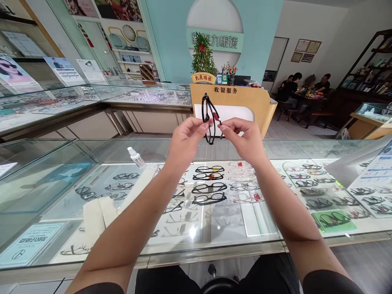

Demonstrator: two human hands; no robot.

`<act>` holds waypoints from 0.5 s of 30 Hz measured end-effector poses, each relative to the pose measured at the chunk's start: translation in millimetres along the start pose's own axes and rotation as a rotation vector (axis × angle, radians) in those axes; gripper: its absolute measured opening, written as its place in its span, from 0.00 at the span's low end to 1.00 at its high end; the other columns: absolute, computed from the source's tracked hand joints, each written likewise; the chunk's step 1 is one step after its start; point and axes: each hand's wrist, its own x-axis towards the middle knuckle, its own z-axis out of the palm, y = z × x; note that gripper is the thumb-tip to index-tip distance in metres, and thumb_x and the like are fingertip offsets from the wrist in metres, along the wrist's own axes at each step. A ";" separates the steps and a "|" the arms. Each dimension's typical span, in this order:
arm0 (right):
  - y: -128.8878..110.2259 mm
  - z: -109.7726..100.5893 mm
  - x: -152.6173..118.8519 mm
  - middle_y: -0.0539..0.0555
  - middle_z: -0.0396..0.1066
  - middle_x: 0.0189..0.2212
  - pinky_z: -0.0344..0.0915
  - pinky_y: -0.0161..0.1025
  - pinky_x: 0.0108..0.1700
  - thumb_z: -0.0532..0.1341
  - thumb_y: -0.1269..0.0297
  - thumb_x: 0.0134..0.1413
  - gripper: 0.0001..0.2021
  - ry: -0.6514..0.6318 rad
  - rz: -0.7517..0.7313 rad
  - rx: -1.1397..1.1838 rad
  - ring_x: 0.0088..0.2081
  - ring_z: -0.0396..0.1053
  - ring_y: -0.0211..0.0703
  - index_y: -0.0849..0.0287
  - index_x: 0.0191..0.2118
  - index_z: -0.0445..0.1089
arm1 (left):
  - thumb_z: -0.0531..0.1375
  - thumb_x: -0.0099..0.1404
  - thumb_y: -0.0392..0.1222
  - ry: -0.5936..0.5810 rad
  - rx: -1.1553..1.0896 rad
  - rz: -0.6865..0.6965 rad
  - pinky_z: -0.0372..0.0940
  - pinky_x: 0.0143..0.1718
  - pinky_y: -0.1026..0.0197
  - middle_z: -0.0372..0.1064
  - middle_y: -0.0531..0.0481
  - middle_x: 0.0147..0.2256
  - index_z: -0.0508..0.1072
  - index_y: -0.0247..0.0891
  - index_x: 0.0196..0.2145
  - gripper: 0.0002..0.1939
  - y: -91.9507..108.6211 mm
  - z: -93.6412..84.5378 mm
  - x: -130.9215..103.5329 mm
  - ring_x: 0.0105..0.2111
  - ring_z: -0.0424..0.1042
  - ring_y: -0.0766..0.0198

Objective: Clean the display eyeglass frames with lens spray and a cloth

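A: From the head camera, what have the hands got?

B: A pair of black glasses (207, 117), raised above the glass-topped table (220, 248) and turned so the frame shows edge-on, with a red patch towards its right side.

A: And the left hand (187, 139)?

B: Its grip is narrow, thumb and finger pinched on the frame. The right hand (245, 139) pinches too, its fingertips closed on a slim dark part at the other side.

A: So both hold the same pair?

B: Yes, one on each side, with the hands a little apart.

A: What lies below them?

B: A column of dark-framed glasses (209, 188) between the forearms, some with orange patches on the lenses. Clear-framed glasses (248, 186) sit just to the right of those. I can't tell whether they rest on the glass or under it.

A: Anything on the left?

B: A small white bottle (136, 157) beyond the left forearm, and a folded cream cloth (98, 216) nearer the front edge.

A: And farther off?

B: A leafy plant (202, 57) on a wooden cash desk (226, 100), and some seated people (292, 87) at the far right.
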 end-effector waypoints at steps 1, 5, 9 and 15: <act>0.0 -0.5 -0.3 0.47 0.69 0.24 0.63 0.40 0.36 0.68 0.56 0.67 0.11 0.015 -0.004 -0.022 0.30 0.64 0.38 0.56 0.35 0.82 | 0.76 0.64 0.63 0.004 0.017 0.009 0.72 0.59 0.52 0.85 0.45 0.48 0.82 0.43 0.40 0.22 -1.1 -1.5 1.0 0.52 0.81 0.54; 0.6 -4.9 -1.5 0.45 0.70 0.19 0.64 0.40 0.31 0.66 0.54 0.70 0.12 0.049 0.082 -0.103 0.23 0.66 0.37 0.56 0.40 0.81 | 0.77 0.62 0.66 0.033 0.113 0.049 0.73 0.58 0.51 0.84 0.45 0.42 0.81 0.42 0.39 0.25 -3.0 -8.6 6.6 0.53 0.82 0.52; 6.8 -13.5 0.0 0.51 0.83 0.30 0.71 0.40 0.32 0.64 0.51 0.73 0.13 0.124 0.124 -0.154 0.25 0.75 0.39 0.55 0.45 0.79 | 0.76 0.62 0.65 0.021 0.205 0.039 0.74 0.55 0.52 0.84 0.45 0.40 0.82 0.41 0.40 0.24 -2.6 -18.8 11.6 0.50 0.83 0.51; 13.0 -31.8 5.9 0.54 0.87 0.38 0.76 0.45 0.42 0.63 0.57 0.73 0.09 0.311 -0.029 -0.376 0.35 0.84 0.46 0.54 0.45 0.80 | 0.74 0.66 0.59 -0.056 0.440 0.023 0.74 0.50 0.52 0.86 0.44 0.46 0.86 0.41 0.43 0.19 6.6 -33.7 13.8 0.48 0.82 0.51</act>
